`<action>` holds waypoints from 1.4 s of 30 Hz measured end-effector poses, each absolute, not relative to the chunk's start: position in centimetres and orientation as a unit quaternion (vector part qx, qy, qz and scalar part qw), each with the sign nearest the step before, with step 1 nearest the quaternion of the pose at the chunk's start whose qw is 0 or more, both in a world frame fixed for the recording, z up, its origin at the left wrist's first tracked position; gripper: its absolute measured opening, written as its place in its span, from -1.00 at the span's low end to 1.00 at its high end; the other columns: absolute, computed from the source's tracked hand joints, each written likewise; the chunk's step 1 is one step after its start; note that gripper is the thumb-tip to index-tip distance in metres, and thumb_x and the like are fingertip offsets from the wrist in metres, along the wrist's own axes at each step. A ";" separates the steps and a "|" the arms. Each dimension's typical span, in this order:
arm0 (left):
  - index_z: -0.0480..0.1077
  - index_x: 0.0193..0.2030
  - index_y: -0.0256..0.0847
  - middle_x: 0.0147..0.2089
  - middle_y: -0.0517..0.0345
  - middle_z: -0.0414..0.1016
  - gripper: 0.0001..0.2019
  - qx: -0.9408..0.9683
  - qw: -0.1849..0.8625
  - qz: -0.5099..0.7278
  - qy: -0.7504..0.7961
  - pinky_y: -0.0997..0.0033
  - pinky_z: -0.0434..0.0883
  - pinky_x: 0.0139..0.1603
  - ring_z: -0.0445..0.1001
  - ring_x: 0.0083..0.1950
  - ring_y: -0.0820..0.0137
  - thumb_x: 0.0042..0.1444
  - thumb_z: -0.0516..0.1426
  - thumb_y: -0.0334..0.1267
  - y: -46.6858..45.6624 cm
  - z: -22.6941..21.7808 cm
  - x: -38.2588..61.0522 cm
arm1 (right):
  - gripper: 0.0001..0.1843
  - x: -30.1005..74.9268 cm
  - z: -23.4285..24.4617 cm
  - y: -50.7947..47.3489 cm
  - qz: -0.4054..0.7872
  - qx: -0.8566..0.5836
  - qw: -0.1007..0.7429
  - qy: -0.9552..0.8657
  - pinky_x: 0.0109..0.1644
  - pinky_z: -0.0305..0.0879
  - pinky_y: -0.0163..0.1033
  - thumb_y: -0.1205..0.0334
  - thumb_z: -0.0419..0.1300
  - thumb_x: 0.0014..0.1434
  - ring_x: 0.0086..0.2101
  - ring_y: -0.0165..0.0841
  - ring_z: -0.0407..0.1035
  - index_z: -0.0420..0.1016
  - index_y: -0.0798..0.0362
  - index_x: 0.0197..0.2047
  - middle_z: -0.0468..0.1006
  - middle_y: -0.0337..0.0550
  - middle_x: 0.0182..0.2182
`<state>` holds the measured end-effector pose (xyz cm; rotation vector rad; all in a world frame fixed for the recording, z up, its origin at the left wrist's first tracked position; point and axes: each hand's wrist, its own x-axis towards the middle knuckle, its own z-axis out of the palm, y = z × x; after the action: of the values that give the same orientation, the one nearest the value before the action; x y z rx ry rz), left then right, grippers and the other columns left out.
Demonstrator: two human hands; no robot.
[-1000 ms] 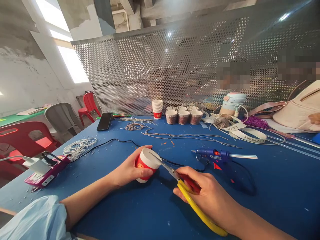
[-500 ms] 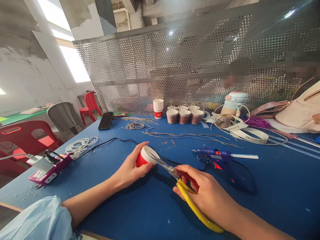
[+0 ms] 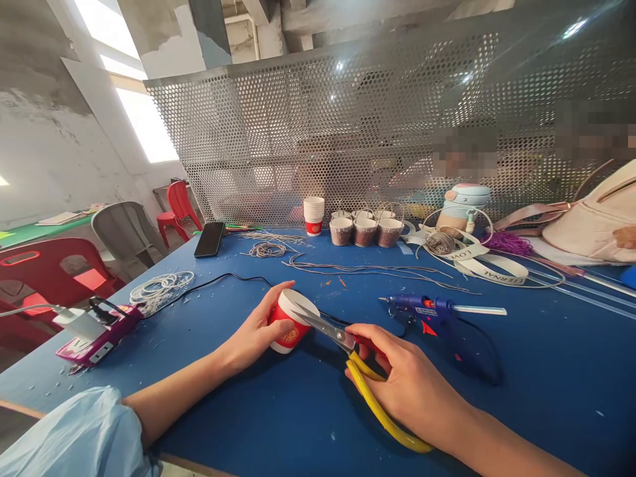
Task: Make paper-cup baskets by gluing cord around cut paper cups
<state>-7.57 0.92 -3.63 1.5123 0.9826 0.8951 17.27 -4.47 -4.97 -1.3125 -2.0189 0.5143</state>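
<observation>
My left hand [image 3: 258, 338] is closed around a red and white paper cup [image 3: 294, 333], thumb across its front. The cup tilts, its pale round end facing up and toward the right. In my right hand [image 3: 397, 371] is a pair of scissors [image 3: 370, 391] with yellow and red handles. The metal blades reach left over the cup's upper end; whether they cut into it I cannot tell. Right of the cup, a blue hot glue gun [image 3: 422, 306] lies on the blue table [image 3: 238, 430], a clear glue stick in its back.
Behind stand a stack of paper cups [image 3: 313, 215] and several twine-wrapped cups [image 3: 365, 232]. Cords [image 3: 372, 268], a phone [image 3: 209, 240], a purple power strip [image 3: 102, 344], ribbon [image 3: 497, 265] and a bottle [image 3: 464, 205] lie or stand around. A perforated metal screen [image 3: 278, 132] borders the back.
The cup has turned more upright in my left hand, so more of its red printed side shows. My left thumb has shifted slightly upward and left. The scissors stay at its upper end.
</observation>
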 end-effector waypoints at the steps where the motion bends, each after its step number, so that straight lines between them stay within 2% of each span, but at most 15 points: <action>1: 0.04 0.35 -0.08 0.11 0.07 0.37 -0.31 0.632 0.539 0.375 0.412 0.24 0.37 0.05 0.38 0.01 0.22 0.08 0.16 -0.16 0.9 -3.7 -7.6 | -0.66 17.3 -4.9 -4.5 0.196 -0.501 0.333 -0.774 -0.30 0.42 -0.30 0.26 0.21 0.12 -0.38 -0.34 0.42 0.44 -0.04 0.01 0.50 -0.19 -0.36; 10: 0.04 0.35 -0.06 0.10 0.09 0.38 -0.31 0.628 0.562 0.363 0.398 0.30 0.32 0.03 0.36 0.01 0.23 0.09 0.17 -0.19 0.9 -3.8 -7.7 | -0.76 17.3 -4.4 -4.6 0.171 -0.485 0.339 -0.788 -0.37 0.37 -0.35 0.27 0.26 0.09 -0.47 -0.40 0.35 0.51 -0.03 -0.12 0.51 -0.25 -0.42; 16: 0.07 0.35 -0.06 0.12 0.06 0.41 -0.30 0.610 0.582 0.368 0.391 0.29 0.33 0.01 0.39 0.02 0.20 0.05 0.19 -0.21 1.0 -3.9 -7.8 | -0.78 17.2 -4.1 -4.7 0.221 -0.490 0.327 -0.777 -0.46 0.30 -0.38 0.15 0.32 0.07 -0.54 -0.44 0.26 0.53 -0.05 -0.18 0.45 -0.32 -0.51; 21: 0.08 0.35 -0.09 0.08 0.03 0.45 -0.25 0.558 0.635 0.404 0.350 0.25 0.32 0.04 0.43 0.02 0.19 0.00 0.22 -0.22 1.3 -4.0 -7.9 | -0.75 17.2 -2.9 -4.6 0.264 -0.528 0.360 -0.722 -0.51 0.26 -0.39 0.04 0.25 0.08 -0.58 -0.45 0.21 0.49 -0.01 -0.21 0.32 -0.38 -0.60; 25: 0.13 0.32 -0.15 0.01 0.03 0.50 -0.24 0.522 0.670 0.409 0.333 0.26 0.32 0.01 0.45 -0.04 0.21 -0.07 0.23 -0.25 1.5 -3.8 -8.0 | -0.71 17.9 -2.6 -4.1 0.267 -0.528 0.354 -0.724 -0.43 0.33 -0.36 0.05 0.25 0.07 -0.53 -0.42 0.29 0.48 -0.02 -0.15 0.41 -0.32 -0.53; 29: 0.17 0.30 -0.14 0.02 0.03 0.51 -0.28 0.513 0.687 0.405 0.318 0.27 0.32 0.01 0.46 -0.04 0.23 -0.05 0.24 -0.26 1.6 -3.9 -7.9 | -0.69 18.4 -3.1 -3.9 0.248 -0.504 0.341 -0.753 -0.36 0.37 -0.36 0.10 0.28 0.09 -0.46 -0.41 0.35 0.49 -0.03 -0.08 0.46 -0.26 -0.43; 35: 0.18 0.29 -0.16 0.03 0.02 0.52 -0.28 0.518 0.689 0.397 0.315 0.28 0.33 -0.01 0.47 -0.05 0.23 -0.06 0.26 -0.26 1.7 -4.0 -8.0 | -0.75 18.3 -3.2 -4.2 0.186 -0.472 0.318 -0.801 -0.41 0.34 -0.38 0.19 0.26 0.13 -0.48 -0.44 0.33 0.50 -0.04 -0.09 0.46 -0.26 -0.41; 42: 0.19 0.28 -0.18 0.00 0.03 0.53 -0.28 0.526 0.687 0.382 0.324 0.31 0.34 -0.05 0.47 -0.07 0.24 -0.07 0.26 -0.25 1.6 -3.9 -8.0 | -0.69 18.4 -4.0 -4.2 0.152 -0.445 0.332 -0.818 -0.42 0.33 -0.34 0.24 0.29 0.11 -0.47 -0.41 0.31 0.48 -0.03 -0.05 0.47 -0.26 -0.40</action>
<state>-8.04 1.57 -3.88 1.1786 0.7257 0.8547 18.44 -4.19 -3.97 -1.1642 -2.1370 0.3972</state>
